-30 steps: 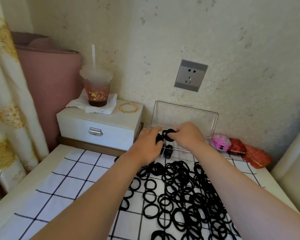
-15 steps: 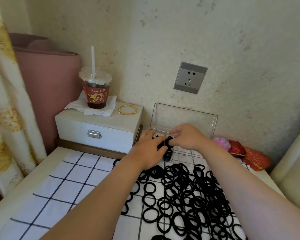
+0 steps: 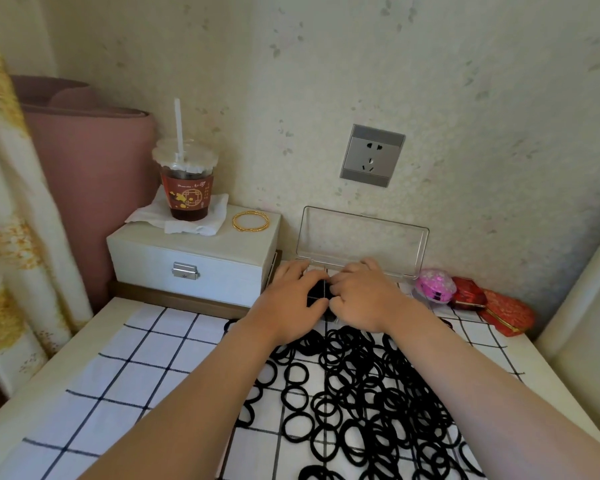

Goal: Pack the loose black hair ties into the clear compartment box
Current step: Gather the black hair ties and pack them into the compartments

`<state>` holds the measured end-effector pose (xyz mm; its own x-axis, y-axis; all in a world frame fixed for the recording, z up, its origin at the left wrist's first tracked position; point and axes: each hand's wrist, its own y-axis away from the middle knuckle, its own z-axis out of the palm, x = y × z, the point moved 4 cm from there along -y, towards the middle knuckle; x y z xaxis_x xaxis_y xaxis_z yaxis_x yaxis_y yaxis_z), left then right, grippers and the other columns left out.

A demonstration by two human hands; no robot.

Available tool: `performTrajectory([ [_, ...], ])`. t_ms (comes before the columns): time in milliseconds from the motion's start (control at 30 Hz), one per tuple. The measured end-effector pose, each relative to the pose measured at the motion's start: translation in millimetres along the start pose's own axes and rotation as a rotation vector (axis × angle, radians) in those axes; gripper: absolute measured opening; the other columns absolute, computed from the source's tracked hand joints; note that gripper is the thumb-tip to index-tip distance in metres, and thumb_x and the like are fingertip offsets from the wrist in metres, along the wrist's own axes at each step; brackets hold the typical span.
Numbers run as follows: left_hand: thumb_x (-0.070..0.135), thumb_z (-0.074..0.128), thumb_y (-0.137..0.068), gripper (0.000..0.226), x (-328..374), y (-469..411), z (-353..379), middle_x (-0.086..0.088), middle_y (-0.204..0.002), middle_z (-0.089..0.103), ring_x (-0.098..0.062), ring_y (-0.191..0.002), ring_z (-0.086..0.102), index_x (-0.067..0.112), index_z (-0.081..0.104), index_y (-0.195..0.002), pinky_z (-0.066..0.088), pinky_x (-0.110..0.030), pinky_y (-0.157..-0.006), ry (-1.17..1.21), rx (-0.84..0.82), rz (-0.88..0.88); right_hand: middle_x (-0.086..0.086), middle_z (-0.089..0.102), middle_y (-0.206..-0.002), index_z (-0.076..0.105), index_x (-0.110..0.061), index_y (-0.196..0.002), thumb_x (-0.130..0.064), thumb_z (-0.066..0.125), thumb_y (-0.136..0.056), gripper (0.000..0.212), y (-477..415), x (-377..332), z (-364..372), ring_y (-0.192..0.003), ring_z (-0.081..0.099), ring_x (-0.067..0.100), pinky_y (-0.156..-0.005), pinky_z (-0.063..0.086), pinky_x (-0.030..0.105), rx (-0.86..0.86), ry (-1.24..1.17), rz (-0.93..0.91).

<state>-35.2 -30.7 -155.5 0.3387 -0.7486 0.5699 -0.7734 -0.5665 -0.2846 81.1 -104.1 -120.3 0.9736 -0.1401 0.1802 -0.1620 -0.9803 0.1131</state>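
Pressing black hair ties (image 3: 318, 293) into the clear box (image 3: 361, 237), left hand (image 3: 291, 299) and right hand (image 3: 362, 299) curl closed over them; loose ties (image 3: 361, 393) cover the desk (image 3: 84, 375) nearer.

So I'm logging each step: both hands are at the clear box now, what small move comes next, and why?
Probably press the black hair ties fully down into the clear plastic compartment box: left hand and right hand meet over them there.
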Motion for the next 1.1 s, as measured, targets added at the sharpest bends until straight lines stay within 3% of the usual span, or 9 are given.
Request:
performTrajectory([
  [100, 0.037, 0.055, -0.093, 0.047, 2.6, 2.2, -1.3, 0.006, -0.152, 0.031, -0.006, -0.144, 0.009, 0.034, 0.046, -0.139, 0.022, -0.027, -0.11, -0.045, 0.025, 0.065, 0.004, 0.07, -0.093, 0.069, -0.011, -0.084, -0.026, 0.041, -0.086, 0.032, -4.3, 8.8, -6.4, -0.095, 0.061, 0.025, -0.09, 0.045, 0.041, -0.033, -0.346, 0.082],
  [200, 0.039, 0.055, -0.093, 0.048, 2.5, 0.2, -1.3, 0.006, -0.151, 0.032, -0.007, -0.143, 0.009, 0.032, 0.045, -0.14, 0.025, -0.029, -0.111, -0.065, 0.024, 0.058, 0.004, 0.071, -0.115, 0.073, -0.013, -0.115, -0.009, 0.051, -0.088, 0.036, 1.7, 19.6, -16.0, -0.109, 0.064, 0.025, -0.092, 0.048, 0.03, 0.114, -0.569, 0.134],
  [333, 0.041, 0.057, -0.09, 0.054, 0.8, -0.6, -1.5, 0.01, -0.145, 0.038, -0.004, -0.139, 0.017, 0.03, 0.038, -0.14, 0.034, -0.03, -0.108, -0.017, 0.04, 0.023, -0.001, 0.074, -0.114, 0.077, -0.019, -0.11, -0.018, 0.05, -0.087, 0.035, 6.9, 22.1, -13.0, -0.105, 0.066, 0.017, -0.096, 0.049, 0.034, 0.162, -0.558, 0.074],
  [500, 0.039, 0.06, -0.088, 0.06, 2.0, -0.8, -2.8, 0.009, -0.145, 0.038, -0.002, -0.138, 0.02, 0.029, 0.033, -0.141, 0.03, -0.023, -0.097, 0.021, 0.036, 0.0, -0.006, 0.07, -0.096, 0.072, -0.02, -0.086, -0.039, 0.026, -0.076, 0.05, 5.2, 5.0, 0.9, -0.092, 0.058, 0.017, -0.094, 0.037, 0.037, 0.041, -0.13, -0.011],
  [600, 0.034, 0.06, -0.088, 0.066, 5.6, 2.5, -4.4, 0.008, -0.148, 0.036, -0.006, -0.14, 0.021, 0.026, 0.03, -0.146, 0.027, -0.024, -0.104, 0.003, 0.017, 0.03, -0.005, 0.071, -0.097, 0.071, -0.019, -0.083, -0.038, 0.029, -0.074, 0.046, 5.2, 5.8, -1.1, -0.091, 0.061, 0.018, -0.093, 0.039, 0.038, 0.042, -0.207, 0.026],
  [767, 0.021, 0.059, -0.089, 0.059, 13.2, 19.8, -16.2, 0.006, -0.142, 0.043, -0.01, -0.134, 0.032, 0.024, 0.037, -0.144, 0.033, -0.029, -0.11, 0.011, 0.061, 0.079, 0.005, 0.073, -0.102, 0.075, -0.015, -0.105, -0.018, 0.048, -0.084, 0.035, 17.0, 8.0, -22.8, -0.094, 0.065, 0.024, -0.087, 0.052, 0.04, 0.139, -0.387, 0.052],
  [900, 0.016, 0.055, -0.094, 0.04, 14.4, 45.7, -36.1, 0.012, -0.122, 0.049, -0.002, -0.116, 0.04, 0.024, 0.05, -0.132, 0.032, -0.016, -0.096, -0.015, 0.168, 0.084, 0.0, 0.068, -0.107, 0.075, -0.018, -0.105, -0.012, 0.05, -0.087, 0.031, 33.2, -9.9, -46.5, -0.097, 0.062, 0.02, -0.087, 0.051, 0.035, 0.283, -0.379, 0.003],
  [1000, 0.015, 0.053, -0.095, 0.027, 6.6, 66.3, -46.8, 0.014, -0.105, 0.05, -0.003, -0.104, 0.045, 0.025, 0.058, -0.12, 0.041, -0.02, -0.092, -0.054, 0.167, 0.019, -0.003, 0.071, -0.109, 0.075, -0.021, -0.106, -0.012, 0.05, -0.09, 0.031, 42.4, -35.2, -47.8, -0.096, 0.064, 0.014, -0.088, 0.052, 0.031, 0.222, -0.443, -0.054],
  [1100, 0.02, 0.054, -0.095, 0.027, -3.5, 85.4, -49.8, 0.01, -0.114, 0.056, -0.009, -0.111, 0.05, 0.025, 0.059, -0.122, 0.047, -0.029, -0.096, -0.093, 0.075, -0.051, -0.001, 0.065, -0.124, 0.068, -0.024, -0.123, -0.014, 0.05, -0.093, 0.036, 45.2, -58.5, -29.5, -0.112, 0.06, 0.017, -0.097, 0.05, 0.034, 0.068, -0.438, -0.074],
])
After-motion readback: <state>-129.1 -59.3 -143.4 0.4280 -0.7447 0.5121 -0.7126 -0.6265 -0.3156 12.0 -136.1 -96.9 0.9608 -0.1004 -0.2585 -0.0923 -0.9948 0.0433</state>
